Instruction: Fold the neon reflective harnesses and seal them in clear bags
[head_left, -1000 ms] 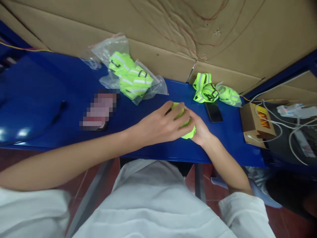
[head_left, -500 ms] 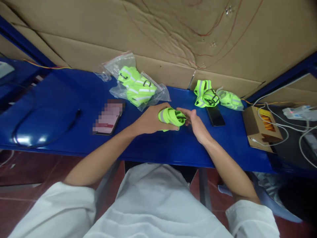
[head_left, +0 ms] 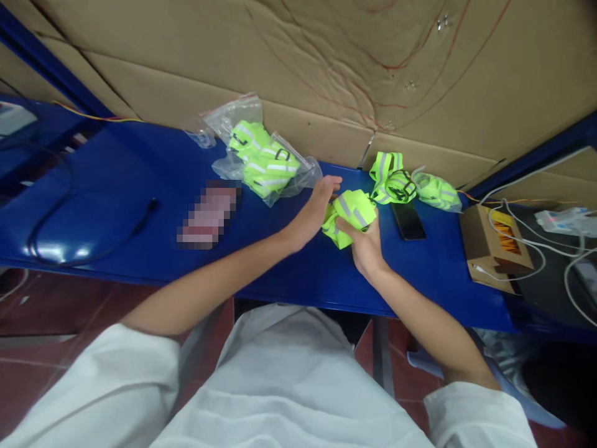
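A folded neon-yellow reflective band [head_left: 351,214] is held above the blue table [head_left: 116,186]. My right hand [head_left: 366,246] grips it from below, fingers curled round it. My left hand [head_left: 317,205] is beside it on the left with fingers stretched out, touching its edge. Just behind lies a clear plastic bag [head_left: 265,163] with several of the same bands folded inside. Two more loose bands [head_left: 392,180] lie at the back right, next to a bagged one [head_left: 436,190].
A black phone [head_left: 408,219] lies right of my hands, a second phone [head_left: 208,214] to the left. A black cable [head_left: 84,239] loops at far left. A small cardboard box [head_left: 494,246] with white cables sits at right. Cardboard wall behind.
The band has passed from my left hand into my right and moved right and back. My left hand has opened beside it.
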The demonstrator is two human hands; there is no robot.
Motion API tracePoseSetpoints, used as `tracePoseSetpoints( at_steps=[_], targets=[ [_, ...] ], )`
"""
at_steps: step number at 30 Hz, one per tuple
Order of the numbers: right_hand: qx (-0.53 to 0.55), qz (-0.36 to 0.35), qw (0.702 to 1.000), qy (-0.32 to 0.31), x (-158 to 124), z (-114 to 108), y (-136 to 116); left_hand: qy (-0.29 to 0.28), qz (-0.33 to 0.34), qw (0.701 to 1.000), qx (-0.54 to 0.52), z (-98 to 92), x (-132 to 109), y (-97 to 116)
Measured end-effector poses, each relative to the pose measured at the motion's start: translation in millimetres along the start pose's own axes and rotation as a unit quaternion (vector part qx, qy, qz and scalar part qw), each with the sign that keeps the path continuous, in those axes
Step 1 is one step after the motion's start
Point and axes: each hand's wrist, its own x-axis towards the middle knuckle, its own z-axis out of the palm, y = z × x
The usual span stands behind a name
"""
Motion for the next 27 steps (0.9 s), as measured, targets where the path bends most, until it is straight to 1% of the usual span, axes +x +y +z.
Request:
tracePoseSetpoints(
  at_steps=[2, 3, 4, 6, 7, 8, 11, 12, 14, 17, 19, 21, 22, 24, 26, 27],
  targets=[
    [0.037, 0.005, 0.998, 0.042, 8, -2, 2, 0.025, 0.020, 0.999, 0.040, -12.4, 18, -6],
    [0.047, 0.000, 0.997, 0.056, 11, -4, 2, 0.035, 0.032, 0.995, 0.090, -17.4, 27, -10],
    [0.053, -0.008, 0.996, 0.066, 14, -6, 2, 0.035, 0.047, 0.983, 0.173, -21.3, 34, -15],
    [0.054, -0.021, 0.995, 0.078, 19, -11, -2, 0.004, 0.074, 0.935, 0.348, -25.4, 45, -24],
    [0.052, -0.024, 0.995, 0.085, 22, -13, -5, -0.021, 0.085, 0.907, 0.411, -26.0, 49, -27],
    [0.052, -0.026, 0.994, 0.092, 24, -15, -8, -0.045, 0.095, 0.889, 0.446, -25.9, 50, -29],
    [0.052, -0.041, 0.991, 0.113, 33, -24, -15, -0.094, 0.135, 0.881, 0.443, -23.8, 46, -23],
    [0.050, -0.053, 0.990, 0.118, 38, -27, -16, -0.100, 0.149, 0.878, 0.443, -22.7, 43, -19],
    [0.038, -0.085, 0.988, 0.127, 47, -34, -16, -0.080, 0.153, 0.880, 0.442, -19.7, 39, -11],
    [0.017, -0.115, 0.983, 0.141, 56, -41, -12, -0.028, 0.099, 0.895, 0.435, -14.1, 42, -12],
    [0.011, -0.108, 0.983, 0.147, 58, -43, -9, -0.020, 0.063, 0.905, 0.420, -12.2, 51, -21],
    [0.015, -0.093, 0.985, 0.144, 56, -43, -10, -0.011, 0.046, 0.916, 0.399, -14.9, 64, -32],
    [0.019, -0.089, 0.986, 0.141, 55, -43, -11, 0.006, 0.038, 0.922, 0.386, -18.7, 70, -36],
    [0.024, -0.089, 0.986, 0.137, 53, -43, -14, 0.062, 0.021, 0.933, 0.354, -31.3, 82, -36],
    [0.023, -0.096, 0.986, 0.138, 53, -43, -17, 0.143, 0.011, 0.937, 0.319, -48.6, 89, -28],
    [0.022, -0.099, 0.985, 0.137, 53, -43, -19, 0.190, 0.020, 0.938, 0.290, -57.3, 89, -21]
  ],
)
